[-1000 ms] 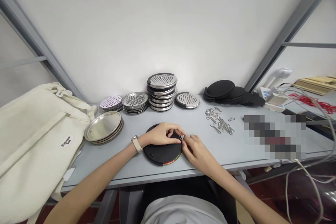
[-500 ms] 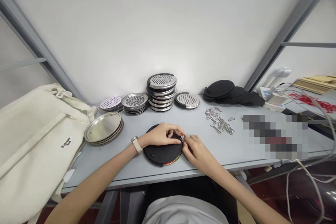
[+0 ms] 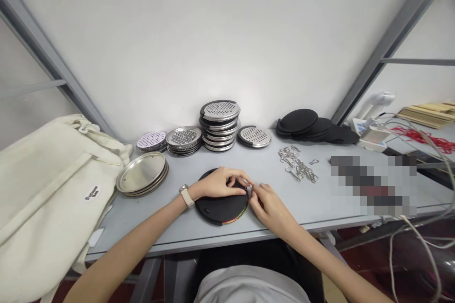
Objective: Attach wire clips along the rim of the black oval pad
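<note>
A black round disc (image 3: 223, 209) lies flat on the table in front of me, with a red, yellow and green strip along its lower right rim. My left hand (image 3: 223, 182) rests over the disc's upper half, thumb and bent fingers gripping at its right edge. At that same edge my right hand (image 3: 266, 201) is closed in a pinch on a small silvery metal clip (image 3: 249, 190), mostly covered by the fingertips. Loose metal clips (image 3: 298, 165) of a similar silvery look lie in a heap to the right.
Along the wall stand a tall stack of perforated metal graters (image 3: 220, 125), a single grater disc (image 3: 255, 136), lower grater stacks (image 3: 184, 138) and black discs (image 3: 298, 120). Metal plates (image 3: 142, 173) are piled at left beside a cream bag (image 3: 53, 199). Cables (image 3: 426, 227) hang at right.
The view has shifted very slightly. My right fingertips sit a touch further from the disc's edge, with more silvery metal showing between the hands. The left hand keeps its place on the disc.
</note>
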Available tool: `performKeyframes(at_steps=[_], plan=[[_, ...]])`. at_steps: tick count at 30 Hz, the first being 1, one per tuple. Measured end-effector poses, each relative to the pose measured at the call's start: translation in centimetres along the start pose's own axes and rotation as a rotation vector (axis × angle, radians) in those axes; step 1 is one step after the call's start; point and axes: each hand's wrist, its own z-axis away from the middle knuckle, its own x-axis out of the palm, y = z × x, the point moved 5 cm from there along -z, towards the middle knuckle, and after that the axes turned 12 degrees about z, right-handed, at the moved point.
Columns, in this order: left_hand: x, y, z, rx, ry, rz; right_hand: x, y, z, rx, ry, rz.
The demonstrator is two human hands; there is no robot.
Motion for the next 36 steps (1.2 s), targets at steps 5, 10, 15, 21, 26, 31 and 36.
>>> performKeyframes(at_steps=[5,10,15,21,26,31,36], plan=[[-0.03,0.08,0.03,0.036,0.004,-0.075,-0.17,0.04,0.11,0.006,0.018,-0.029],[-0.21,-0.03,0.23,0.039,0.043,-0.126,0.2,0.16,0.04,0.012,0.012,-0.005],[0.12,0.31,0.34,0.025,0.004,-0.14,0.42,0.07,-0.01,-0.036,0.002,0.044],[0.45,0.32,0.18,0.014,0.001,-0.109,0.02,-0.14,0.02,-0.087,0.014,0.029],[0.34,0.3,0.06,0.016,0.026,-0.056,-0.18,-0.1,0.01,-0.074,0.022,0.013],[0.32,0.24,-0.03,-0.024,0.021,-0.026,-0.43,-0.22,-0.07,-0.071,0.031,0.001],[0.3,0.13,-0.04,-0.028,0.007,0.016,-0.51,-0.26,-0.11,-0.061,0.014,-0.016]])
